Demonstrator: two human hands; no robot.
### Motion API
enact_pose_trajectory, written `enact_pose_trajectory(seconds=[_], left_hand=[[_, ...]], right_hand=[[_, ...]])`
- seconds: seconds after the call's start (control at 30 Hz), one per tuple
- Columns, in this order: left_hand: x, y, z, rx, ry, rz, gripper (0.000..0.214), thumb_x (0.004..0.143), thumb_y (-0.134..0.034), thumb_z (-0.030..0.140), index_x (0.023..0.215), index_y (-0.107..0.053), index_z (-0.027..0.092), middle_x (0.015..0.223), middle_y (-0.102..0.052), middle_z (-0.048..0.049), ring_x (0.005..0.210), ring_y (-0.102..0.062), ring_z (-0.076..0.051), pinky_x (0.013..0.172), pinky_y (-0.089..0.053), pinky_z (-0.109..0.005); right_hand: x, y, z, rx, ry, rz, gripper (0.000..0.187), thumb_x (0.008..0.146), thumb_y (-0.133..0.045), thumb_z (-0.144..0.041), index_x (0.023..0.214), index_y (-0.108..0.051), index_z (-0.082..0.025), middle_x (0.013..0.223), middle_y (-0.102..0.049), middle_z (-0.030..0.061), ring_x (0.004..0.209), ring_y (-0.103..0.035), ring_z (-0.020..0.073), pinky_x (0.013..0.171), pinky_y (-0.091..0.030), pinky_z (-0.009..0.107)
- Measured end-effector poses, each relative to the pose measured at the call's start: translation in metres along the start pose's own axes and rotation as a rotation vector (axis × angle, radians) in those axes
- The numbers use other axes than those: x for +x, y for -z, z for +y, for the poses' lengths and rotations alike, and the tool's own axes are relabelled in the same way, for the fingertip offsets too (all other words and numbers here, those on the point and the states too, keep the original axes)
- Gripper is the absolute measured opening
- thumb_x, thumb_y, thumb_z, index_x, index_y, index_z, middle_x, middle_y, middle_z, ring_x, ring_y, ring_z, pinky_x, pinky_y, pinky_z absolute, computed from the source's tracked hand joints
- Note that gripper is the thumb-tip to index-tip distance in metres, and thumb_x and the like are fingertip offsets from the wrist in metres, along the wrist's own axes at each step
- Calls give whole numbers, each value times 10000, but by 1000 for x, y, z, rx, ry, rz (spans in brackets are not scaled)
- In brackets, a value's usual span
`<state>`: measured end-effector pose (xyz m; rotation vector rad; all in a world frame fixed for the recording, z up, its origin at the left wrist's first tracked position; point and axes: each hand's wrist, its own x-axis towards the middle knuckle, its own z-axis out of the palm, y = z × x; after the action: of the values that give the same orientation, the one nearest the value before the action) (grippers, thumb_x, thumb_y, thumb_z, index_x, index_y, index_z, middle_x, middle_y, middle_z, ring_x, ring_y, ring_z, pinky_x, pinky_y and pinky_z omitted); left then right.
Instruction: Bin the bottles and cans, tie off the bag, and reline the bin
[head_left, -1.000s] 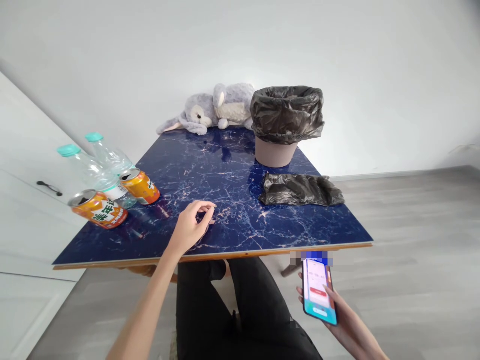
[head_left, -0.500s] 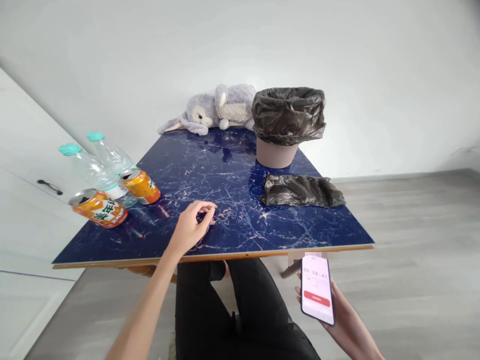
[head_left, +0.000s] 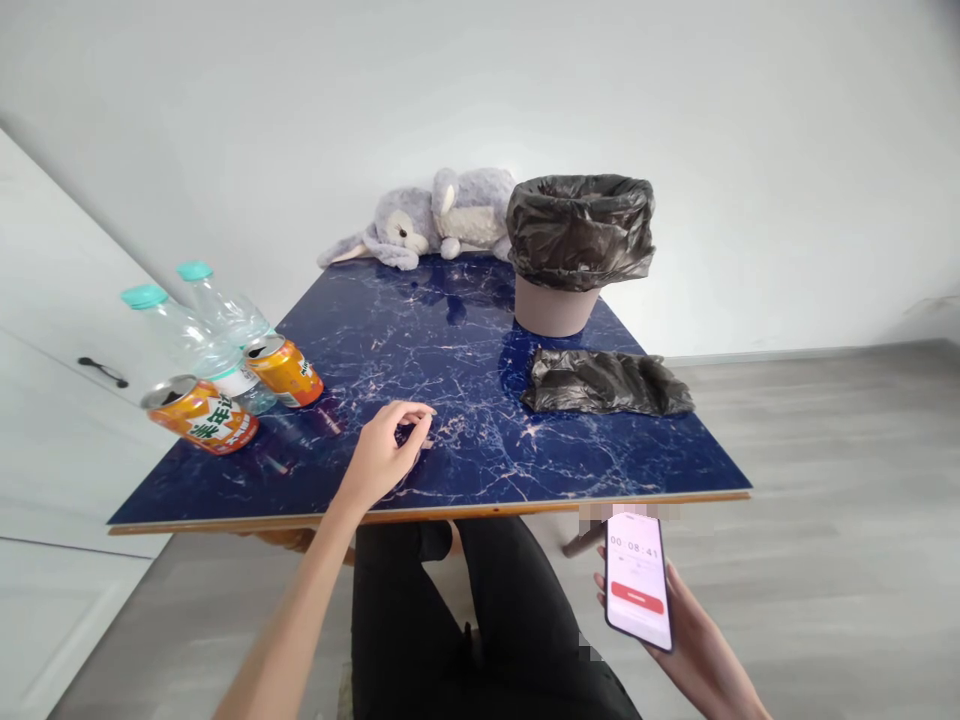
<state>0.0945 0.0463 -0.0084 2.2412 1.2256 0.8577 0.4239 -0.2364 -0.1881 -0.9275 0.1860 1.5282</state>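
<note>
Phone (head_left: 637, 582) | lies in right hand (head_left: 681, 622), face up | hand clasped around both edges

The camera sits on the person's head and looks forward and down, over the black trousers (head_left: 525, 610) and across the blue marbled table (head_left: 450, 355) to the white wall (head_left: 712, 150) behind it. It is close to the table's near edge, and near enough to read the big numbers on the smartphone (head_left: 636, 575) below that edge. The view is wide, reaching from a black handle (head_left: 103, 373) on the left to the gray floor (head_left: 840, 500) on the right.
</note>
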Motion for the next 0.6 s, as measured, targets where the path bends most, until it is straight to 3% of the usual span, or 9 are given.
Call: enact_pose_trajectory(seconds=[0.27, 0.6], left_hand=[[0, -1, 0, 3, -9, 11, 271, 1046, -556, 457, 1112, -728, 258, 1139, -751, -64, 1048, -715, -238, 971, -569, -371], [1, 0, 1, 0, -12, 19, 259, 1036, -567, 448, 1097, -730, 256, 1126, -755, -62, 1033, -714, -238, 967, -573, -374]], right_hand=[[1, 4, 0, -3, -5, -15, 671, 880, -769, -662, 1401, -703, -245, 1510, -657, 104, 1336, -655, 415, 1241, -408, 576], [4, 10, 0, -9, -22, -48, 592, 906, -768, -616, 1371, -734, -251, 1506, -661, 82, 1365, -640, 386, 1252, -412, 557]])
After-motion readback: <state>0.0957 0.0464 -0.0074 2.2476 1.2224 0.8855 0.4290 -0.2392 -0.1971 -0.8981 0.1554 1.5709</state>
